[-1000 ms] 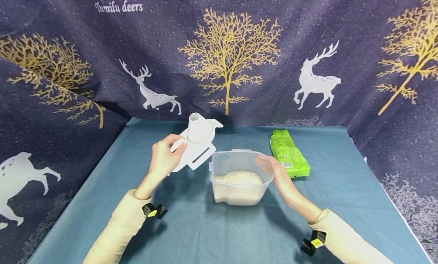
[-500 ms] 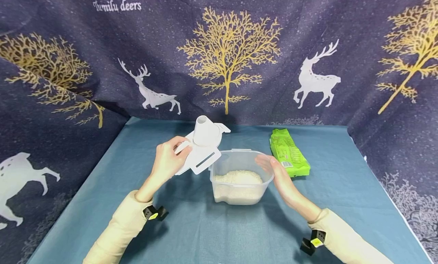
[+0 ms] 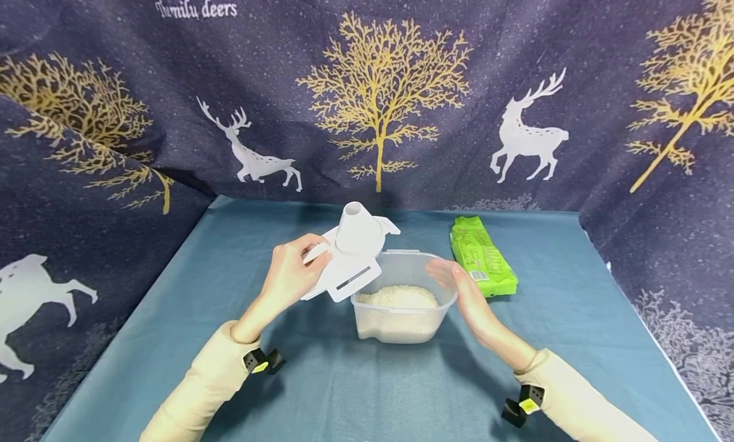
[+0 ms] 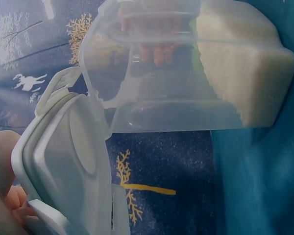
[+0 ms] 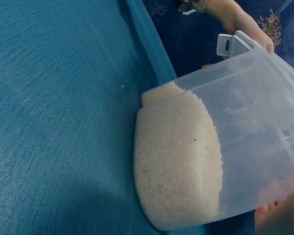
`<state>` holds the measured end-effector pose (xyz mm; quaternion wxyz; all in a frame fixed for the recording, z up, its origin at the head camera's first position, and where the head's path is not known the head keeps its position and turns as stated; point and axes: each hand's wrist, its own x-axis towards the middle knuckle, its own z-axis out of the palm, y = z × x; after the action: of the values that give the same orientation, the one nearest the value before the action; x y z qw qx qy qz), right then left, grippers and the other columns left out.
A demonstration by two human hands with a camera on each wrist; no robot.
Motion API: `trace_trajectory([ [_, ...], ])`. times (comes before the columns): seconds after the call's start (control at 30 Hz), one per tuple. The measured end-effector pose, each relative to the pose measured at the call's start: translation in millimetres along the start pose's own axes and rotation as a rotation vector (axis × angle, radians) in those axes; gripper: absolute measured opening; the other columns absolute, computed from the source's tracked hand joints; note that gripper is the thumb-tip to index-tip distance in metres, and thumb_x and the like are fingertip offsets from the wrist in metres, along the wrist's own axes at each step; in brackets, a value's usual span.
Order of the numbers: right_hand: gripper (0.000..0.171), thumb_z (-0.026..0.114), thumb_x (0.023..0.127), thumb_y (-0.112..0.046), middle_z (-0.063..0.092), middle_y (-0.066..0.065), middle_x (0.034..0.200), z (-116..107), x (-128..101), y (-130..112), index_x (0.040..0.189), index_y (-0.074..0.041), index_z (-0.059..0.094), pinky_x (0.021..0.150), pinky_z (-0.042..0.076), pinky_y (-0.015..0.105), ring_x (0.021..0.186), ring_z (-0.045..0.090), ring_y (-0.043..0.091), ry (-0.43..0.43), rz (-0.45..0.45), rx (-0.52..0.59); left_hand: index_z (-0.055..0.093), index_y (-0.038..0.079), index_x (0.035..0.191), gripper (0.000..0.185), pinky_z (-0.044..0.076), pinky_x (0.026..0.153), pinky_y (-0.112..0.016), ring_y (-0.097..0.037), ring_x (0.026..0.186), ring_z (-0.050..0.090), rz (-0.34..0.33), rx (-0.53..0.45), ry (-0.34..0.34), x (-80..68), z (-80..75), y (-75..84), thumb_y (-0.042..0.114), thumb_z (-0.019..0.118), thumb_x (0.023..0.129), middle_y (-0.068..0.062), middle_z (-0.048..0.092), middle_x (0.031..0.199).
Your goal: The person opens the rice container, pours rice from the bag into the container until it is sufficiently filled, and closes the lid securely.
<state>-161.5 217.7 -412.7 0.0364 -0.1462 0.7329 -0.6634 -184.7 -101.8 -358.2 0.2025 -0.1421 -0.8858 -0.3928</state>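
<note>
A dark blue backdrop cloth (image 3: 516,60) printed with gold trees and white deer hangs behind a teal tablecloth (image 3: 367,391); at the upper left of the head view it bears the white words "milu deers", the start cut off. In the middle of that view the left hand (image 3: 292,276) curls its fingers and thumb round the edge of a white lid with a spout (image 3: 351,254), held tilted above the left rim of a clear plastic container (image 3: 401,305) that stands on the cloth with white rice (image 3: 398,297) in its bottom. The right hand (image 3: 461,289) lies with straight fingers against the container's right wall. To the right, toward the back, lies a green packet (image 3: 482,256) with small print too fine to read. In the left wrist view the lid fills the lower left, a bit of the gripping hand at the edge, with the container at the upper right. In the right wrist view the container and rice fill the centre and right, and fingertips (image 5: 274,215) show at the lower right corner.
</note>
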Motion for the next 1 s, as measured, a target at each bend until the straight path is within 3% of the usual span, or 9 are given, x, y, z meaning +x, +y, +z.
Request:
trace_trajectory([
  [0.47,0.058,0.017,0.108,-0.034,0.044,0.029,0.143,1.3,-0.4,-0.5,0.140,0.008,0.040,0.105,0.036,0.014,0.124,0.051,-0.001,0.009,-0.022,0.000,0.072,0.009,0.097,0.016,0.041,0.060,-0.029,-0.017,0.065,0.055,0.020,-0.015,-0.062,-1.1,8.9,9.2,0.013,0.072,0.081,-0.006,0.071,0.080],
  [0.7,0.057,0.018,0.108,-0.033,0.052,0.019,0.139,1.3,-0.2,0.4,0.139,0.008,0.041,0.105,0.037,0.015,0.124,0.052,0.002,0.016,-0.037,0.006,0.072,0.009,0.099,0.018,0.048,0.068,-0.034,-0.020,0.075,0.063,0.050,-0.045,-0.097,-1.3,11.1,15.8,0.013,0.073,0.082,-0.007,0.073,0.089],
  [1.0,0.057,0.017,0.108,-0.034,0.054,0.009,0.138,1.4,-0.3,2.0,0.140,0.008,0.040,0.104,0.037,0.014,0.125,0.052,0.002,0.012,-0.035,0.005,0.073,0.011,0.098,0.016,0.050,0.070,-0.029,-0.014,0.078,0.064,0.088,-0.103,-0.151,3.1,15.2,21.0,0.015,0.073,0.083,-0.004,0.074,0.092],
])
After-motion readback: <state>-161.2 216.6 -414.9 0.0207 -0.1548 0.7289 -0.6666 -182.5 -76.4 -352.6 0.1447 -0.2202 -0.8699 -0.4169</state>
